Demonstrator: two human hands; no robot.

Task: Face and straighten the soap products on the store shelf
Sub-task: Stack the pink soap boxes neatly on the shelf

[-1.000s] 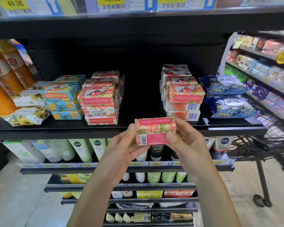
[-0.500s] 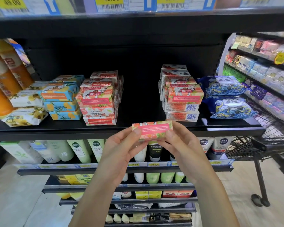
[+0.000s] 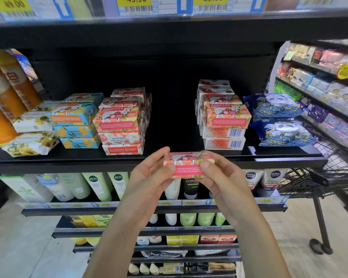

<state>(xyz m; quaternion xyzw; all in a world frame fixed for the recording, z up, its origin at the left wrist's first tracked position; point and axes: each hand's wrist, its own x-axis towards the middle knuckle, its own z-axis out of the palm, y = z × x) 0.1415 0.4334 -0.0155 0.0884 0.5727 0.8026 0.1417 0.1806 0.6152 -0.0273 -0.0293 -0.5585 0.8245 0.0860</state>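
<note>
A pink soap box is pinched at both ends, with the left hand curled round its left end and the right hand round its right, and a thumb laid on the near face at each side. The box is held level in the air just in front of the black shelf, its illustrated top and pink text panel turned toward the camera. It is lined up with the dark gap between two stacks of matching soap. On the left stack, the "Goat Soap" lettering is seen upside down on the upper boxes. On the right stack, barcodes are shown on the two lowest boxes. Blue-and-yellow soap boxes and white floral packs are piled further left, beside orange bottles. Blue panda-print packs are stacked at the right end. Tubes are ranged on the tier below, and a shopping cart is parked at far right.
</note>
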